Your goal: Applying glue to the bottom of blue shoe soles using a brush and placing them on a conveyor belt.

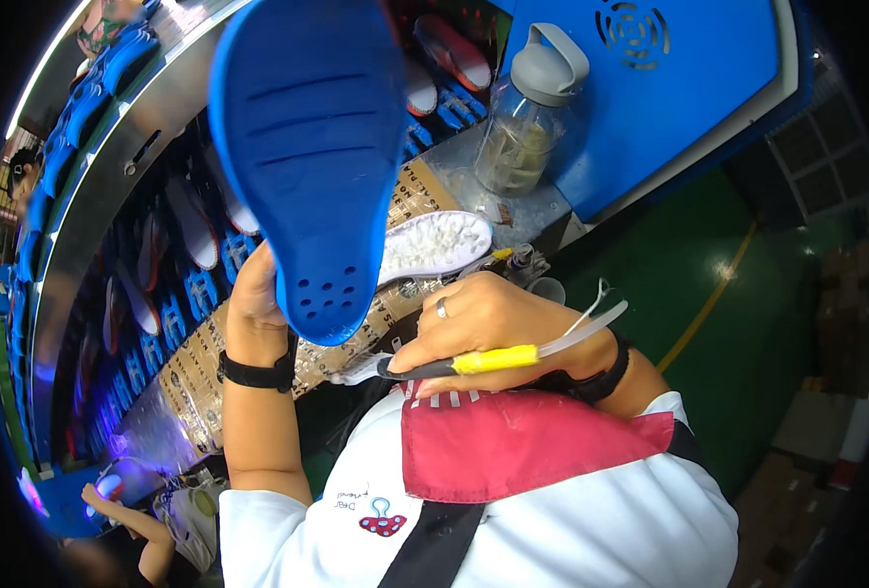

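My left hand (256, 294) is closed round the edge of a large blue sole-shaped piece (317, 196), near its narrower end. That piece has several slots across its middle and a cluster of round holes near the lower end. Its far end runs out of the picture. My right hand (488, 323) grips a brush (425, 369) with a dark handle, yellow wrapping and a clear tube at its back end. The pale bristles (356, 370) point left, below the blue piece and apart from it. Beyond my right hand lies a white shoe sole (439, 242) with a lumpy white inside, partly hidden.
Cardboard (199, 392) covers the bench. A clear bottle with a grey lid (528, 118) stands beside a blue machine housing (689, 78). Curving along the left is a line of blue holders with soles (192, 223). Another person's arm (136, 524) shows at lower left.
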A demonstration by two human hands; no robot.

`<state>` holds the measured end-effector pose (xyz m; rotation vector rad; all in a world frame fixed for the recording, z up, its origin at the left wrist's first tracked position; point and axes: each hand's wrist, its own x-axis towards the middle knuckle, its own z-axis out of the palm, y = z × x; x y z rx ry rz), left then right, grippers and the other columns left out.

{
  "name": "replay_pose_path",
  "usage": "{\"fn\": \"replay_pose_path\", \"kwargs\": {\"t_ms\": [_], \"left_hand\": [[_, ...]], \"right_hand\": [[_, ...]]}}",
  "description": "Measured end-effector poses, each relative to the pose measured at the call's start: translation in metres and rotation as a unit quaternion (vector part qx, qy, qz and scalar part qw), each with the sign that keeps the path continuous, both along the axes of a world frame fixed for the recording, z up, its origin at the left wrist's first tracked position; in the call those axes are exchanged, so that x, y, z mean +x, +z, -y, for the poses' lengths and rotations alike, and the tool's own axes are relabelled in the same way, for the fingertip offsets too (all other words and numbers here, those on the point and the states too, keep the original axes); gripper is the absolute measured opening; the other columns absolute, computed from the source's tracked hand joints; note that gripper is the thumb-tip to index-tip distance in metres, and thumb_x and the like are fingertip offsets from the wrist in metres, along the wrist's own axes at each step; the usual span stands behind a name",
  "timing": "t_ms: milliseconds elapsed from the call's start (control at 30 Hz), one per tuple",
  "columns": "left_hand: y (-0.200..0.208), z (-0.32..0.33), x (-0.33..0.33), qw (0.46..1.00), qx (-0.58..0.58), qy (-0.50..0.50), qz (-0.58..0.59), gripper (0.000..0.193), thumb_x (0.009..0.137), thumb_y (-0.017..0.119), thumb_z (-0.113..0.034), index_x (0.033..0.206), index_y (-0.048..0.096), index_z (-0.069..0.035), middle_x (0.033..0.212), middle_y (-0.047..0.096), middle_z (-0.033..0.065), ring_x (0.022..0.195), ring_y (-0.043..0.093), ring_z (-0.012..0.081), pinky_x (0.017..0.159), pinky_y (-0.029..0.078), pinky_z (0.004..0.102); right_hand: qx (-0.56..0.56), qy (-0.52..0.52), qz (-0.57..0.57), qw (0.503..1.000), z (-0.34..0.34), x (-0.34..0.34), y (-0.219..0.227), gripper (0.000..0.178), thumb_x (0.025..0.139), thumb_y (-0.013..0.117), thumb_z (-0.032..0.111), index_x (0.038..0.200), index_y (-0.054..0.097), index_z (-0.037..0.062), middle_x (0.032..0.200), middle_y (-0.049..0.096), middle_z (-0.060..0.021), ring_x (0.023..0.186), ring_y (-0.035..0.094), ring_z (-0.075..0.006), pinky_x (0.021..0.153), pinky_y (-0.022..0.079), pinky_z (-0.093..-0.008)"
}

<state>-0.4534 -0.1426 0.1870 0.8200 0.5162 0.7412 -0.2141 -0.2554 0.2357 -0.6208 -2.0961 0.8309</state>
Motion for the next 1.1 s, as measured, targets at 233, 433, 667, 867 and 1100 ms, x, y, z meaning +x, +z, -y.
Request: {"fn": "replay_pose_path", "kwargs": {"t_ms": [233,433,667,867,1100], "left_hand": [[0.028,0.001,0.003,0.98,0.037,-0.138,-0.136,0.046,0.091,0.06,-0.034,0.115,0.061,0.005,0.106,0.067,0.0152,0.093,0.067,0.0185,0.083,0.054,0.0318],[0.042,0.004,0.017,0.956,0.004,-0.146,-0.256,0.048,0.09,0.062,-0.038,0.108,0.065,0.006,0.097,0.069,0.015,0.082,0.068,0.0159,0.075,0.055,0.0277],[0.05,0.005,0.013,0.921,-0.036,-0.208,-0.328,0.046,0.09,0.063,-0.034,0.113,0.062,0.005,0.102,0.068,0.0154,0.087,0.068,0.0185,0.08,0.054,0.0286],[0.046,0.002,0.0,0.887,-0.017,-0.233,-0.397,0.045,0.09,0.062,-0.035,0.111,0.064,0.005,0.1,0.069,0.0149,0.085,0.068,0.0173,0.078,0.054,0.0288],[0.036,0.001,-0.017,0.899,-0.01,-0.235,-0.369,0.045,0.091,0.06,-0.035,0.112,0.063,0.005,0.101,0.069,0.0132,0.085,0.067,0.0164,0.079,0.054,0.0291]], "right_hand": [[0.099,-0.014,0.093,0.991,0.002,0.002,0.002,0.022,0.077,0.075,0.021,0.095,0.069,0.0107,0.069,0.059,-0.0051,0.064,0.06,-0.0217,0.061,0.05,-0.032],[0.095,-0.025,0.114,0.989,0.006,-0.002,-0.001,0.025,0.074,0.076,0.023,0.095,0.068,0.0121,0.066,0.059,-0.0035,0.064,0.06,-0.02,0.062,0.05,-0.0318],[0.075,-0.012,0.076,0.994,0.011,0.0,-0.002,0.023,0.075,0.076,0.022,0.095,0.068,0.013,0.065,0.057,-0.0037,0.063,0.058,-0.0214,0.06,0.048,-0.0314],[0.071,0.016,0.097,0.993,0.015,0.004,-0.004,0.027,0.071,0.078,0.016,0.096,0.07,0.0117,0.065,0.058,-0.0053,0.062,0.058,-0.0216,0.06,0.049,-0.0319],[0.036,-0.012,0.115,0.993,0.015,0.008,-0.01,0.024,0.077,0.073,0.022,0.098,0.068,0.0102,0.068,0.061,-0.0078,0.067,0.06,-0.027,0.063,0.047,-0.0349]]}}
